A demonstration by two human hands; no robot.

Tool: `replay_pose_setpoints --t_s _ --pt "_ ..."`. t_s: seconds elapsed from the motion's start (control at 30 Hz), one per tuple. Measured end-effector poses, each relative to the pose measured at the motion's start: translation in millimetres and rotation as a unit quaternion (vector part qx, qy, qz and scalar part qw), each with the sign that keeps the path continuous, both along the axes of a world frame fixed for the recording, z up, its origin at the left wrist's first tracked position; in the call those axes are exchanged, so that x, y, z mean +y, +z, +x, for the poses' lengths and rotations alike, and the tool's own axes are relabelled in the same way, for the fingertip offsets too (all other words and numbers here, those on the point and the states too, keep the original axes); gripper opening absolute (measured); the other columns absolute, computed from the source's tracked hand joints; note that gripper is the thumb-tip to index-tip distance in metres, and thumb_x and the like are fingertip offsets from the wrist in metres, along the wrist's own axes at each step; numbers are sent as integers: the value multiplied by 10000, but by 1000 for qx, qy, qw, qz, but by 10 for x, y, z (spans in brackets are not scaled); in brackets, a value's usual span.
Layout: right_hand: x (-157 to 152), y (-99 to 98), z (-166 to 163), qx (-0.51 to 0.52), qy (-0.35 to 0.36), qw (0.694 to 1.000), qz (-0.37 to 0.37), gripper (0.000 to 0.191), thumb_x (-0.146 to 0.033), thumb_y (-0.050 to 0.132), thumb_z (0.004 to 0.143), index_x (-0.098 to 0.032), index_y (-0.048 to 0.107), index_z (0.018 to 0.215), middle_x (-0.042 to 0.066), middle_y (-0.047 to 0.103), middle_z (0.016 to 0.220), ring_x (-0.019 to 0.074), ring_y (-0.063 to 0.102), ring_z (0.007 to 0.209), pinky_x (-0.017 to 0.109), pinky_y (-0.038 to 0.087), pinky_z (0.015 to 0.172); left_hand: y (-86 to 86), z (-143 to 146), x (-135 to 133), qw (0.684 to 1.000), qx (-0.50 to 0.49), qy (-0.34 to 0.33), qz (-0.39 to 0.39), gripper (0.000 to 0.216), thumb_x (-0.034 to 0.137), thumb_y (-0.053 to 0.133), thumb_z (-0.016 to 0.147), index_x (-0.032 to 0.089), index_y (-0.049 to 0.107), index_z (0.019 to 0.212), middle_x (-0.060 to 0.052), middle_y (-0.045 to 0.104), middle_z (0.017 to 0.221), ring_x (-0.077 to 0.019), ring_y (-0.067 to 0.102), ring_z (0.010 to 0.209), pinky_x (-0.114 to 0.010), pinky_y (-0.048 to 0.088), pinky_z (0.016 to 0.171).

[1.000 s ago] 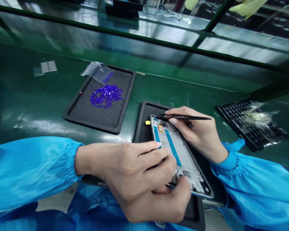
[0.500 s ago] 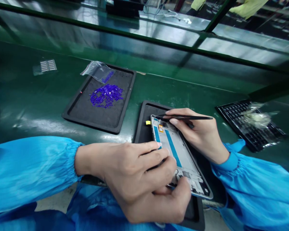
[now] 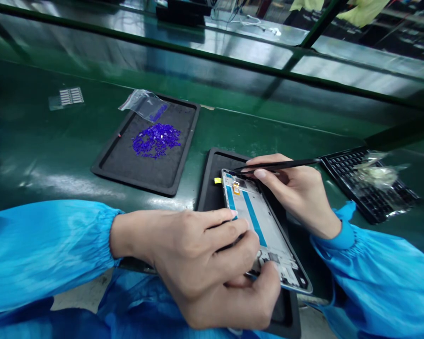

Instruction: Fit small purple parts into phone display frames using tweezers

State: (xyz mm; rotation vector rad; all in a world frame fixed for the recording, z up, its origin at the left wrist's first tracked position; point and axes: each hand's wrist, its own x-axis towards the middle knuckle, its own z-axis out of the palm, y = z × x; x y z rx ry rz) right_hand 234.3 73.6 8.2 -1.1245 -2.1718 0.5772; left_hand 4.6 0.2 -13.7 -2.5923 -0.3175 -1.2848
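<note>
A phone frame (image 3: 257,207) with blue adhesive strips, an orange flex piece and a yellow tab lies tilted over a black tray (image 3: 215,162). My left hand (image 3: 208,263) grips its near left side, fingers curled over the edge and the thumb at the lower end. In my right hand (image 3: 297,188) is a pair of black tweezers (image 3: 279,165), pinched between thumb and fingers. Their tips reach the upper end of the frame. Whether the tips hold anything is too small to tell.
A second black tray (image 3: 127,174) at the left holds a pile of small purple parts (image 3: 157,140) and a clear plastic bag (image 3: 144,106). Farther left lies a sheet of small strips (image 3: 71,96). At the right sits a black slotted tray (image 3: 353,174) with crumpled clear plastic on it.
My right hand has shifted slightly to the right, and the tweezers' back end has risen. My left hand and the phone frame stay put.
</note>
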Motion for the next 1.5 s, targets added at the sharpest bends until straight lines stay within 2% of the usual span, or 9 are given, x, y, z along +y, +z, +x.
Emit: replay_pose_setpoints --t_s 0.2,0.37,0.57,0.67,0.87,1.1,1.33,1.5 --pt "-24 -29 23 -37 20 998 52 158 -257 617 951 -228 710 1075 20 775 1019 170 740 864 277 580 779 -27 40 -86 997 -18 59 -41 153 302 625 939 219 738 1002 -13 754 1049 -175 699 1017 -328 632 942" --pt "-24 -61 25 -39 18 997 62 158 -250 622 952 -234 702 1087 13 776 1026 167 740 900 272 575 812 8 15 -60 999 11 27 -22 153 289 608 948 225 733 1006 -26 754 1060 -188 710 1010 -335 646 912" --pt "-7 -39 31 8 -3 1000 21 126 -264 613 958 -238 710 1035 10 770 1008 149 737 815 254 568 707 32 -34 33 1000 17 -15 -3 145 264 616 938 207 734 1002 -47 754 1053 -200 717 996 -342 650 905" --pt "-9 -29 57 0 4 999 33 113 -257 613 957 -238 715 1004 13 771 1014 150 735 816 254 567 706 24 -36 32 1000 20 -4 -9 152 268 607 944 215 736 1004 -40 754 1058 -197 715 1000 -341 649 912" --pt "1 -43 72 -46 43 995 77 138 -238 618 947 -241 710 1050 34 770 1022 193 732 913 309 571 816 58 -40 39 1000 20 -14 -7 171 283 611 950 215 737 1043 -40 757 1046 -188 718 971 -325 657 880" --pt "15 -33 32 -38 64 992 103 141 -208 622 940 -262 705 1041 34 743 971 190 714 883 322 567 791 97 -48 69 1000 9 -15 6 229 334 613 961 167 744 1047 -60 754 1007 -180 716 946 -297 650 870" --pt "9 -38 15 -25 38 996 80 121 -214 614 947 -251 714 1003 27 750 952 179 711 860 313 560 774 40 -30 31 1000 21 -3 1 137 258 628 930 216 725 1018 -45 751 1026 -204 718 976 -358 654 871" --pt "-1 -7 0 -9 23 998 49 109 -243 626 942 -242 729 978 25 753 953 171 706 846 296 553 747 56 -34 49 1000 7 -13 -5 164 288 635 932 207 723 1044 -47 754 1018 -190 718 963 -325 649 869"
